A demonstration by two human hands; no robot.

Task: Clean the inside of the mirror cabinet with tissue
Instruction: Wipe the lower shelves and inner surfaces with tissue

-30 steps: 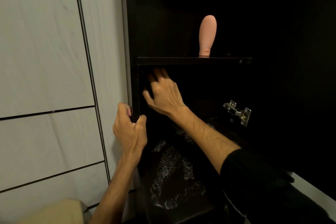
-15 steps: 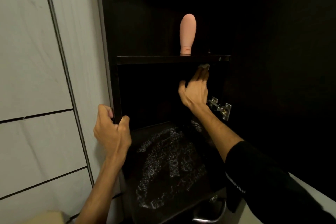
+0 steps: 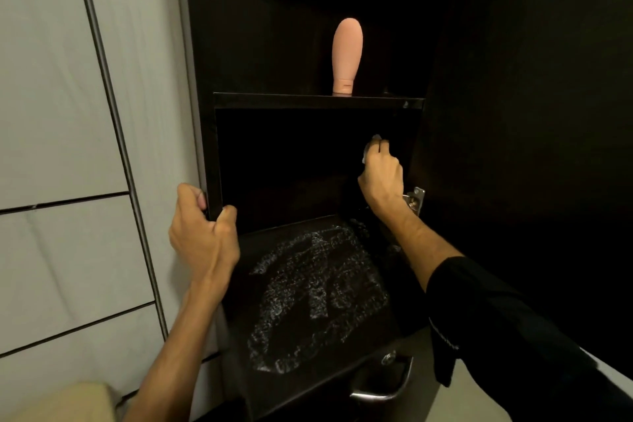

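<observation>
Right hand (image 3: 382, 173) grip curled round tissue (image 3: 370, 144); left hand (image 3: 202, 233) clamped on cabinet (image 3: 210, 161) edge.

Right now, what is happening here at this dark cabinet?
A person is cleaning inside the black cabinet. The right hand holds a tissue against the back of the lower compartment, near the metal hinge. The left hand grips the cabinet's left edge. A pink bottle stands on the shelf above.

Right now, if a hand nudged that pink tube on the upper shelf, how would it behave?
The pink tube stands upright on its narrow cap, tall and wider above, so it would probably tip easily. It looks like light plastic, likely sliding on the glossy dark shelf.
</observation>
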